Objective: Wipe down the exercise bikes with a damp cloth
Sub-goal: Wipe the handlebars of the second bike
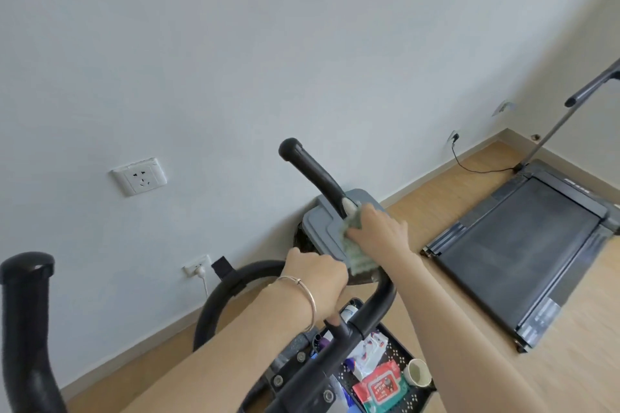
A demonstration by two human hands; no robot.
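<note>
The right grip (pixel 379 228) is clamped on the green cloth (pixel 358 260), pressing it onto the grey console (pixel 320 221) at the foot of the black handlebar (pixel 310 169), which runs up and leftward from there. The left grip (pixel 315 275), nearer the person, is closed round the crossbar (pixel 384 295) just below. The cloth is crumpled, and its edge hangs off the console.
</note>
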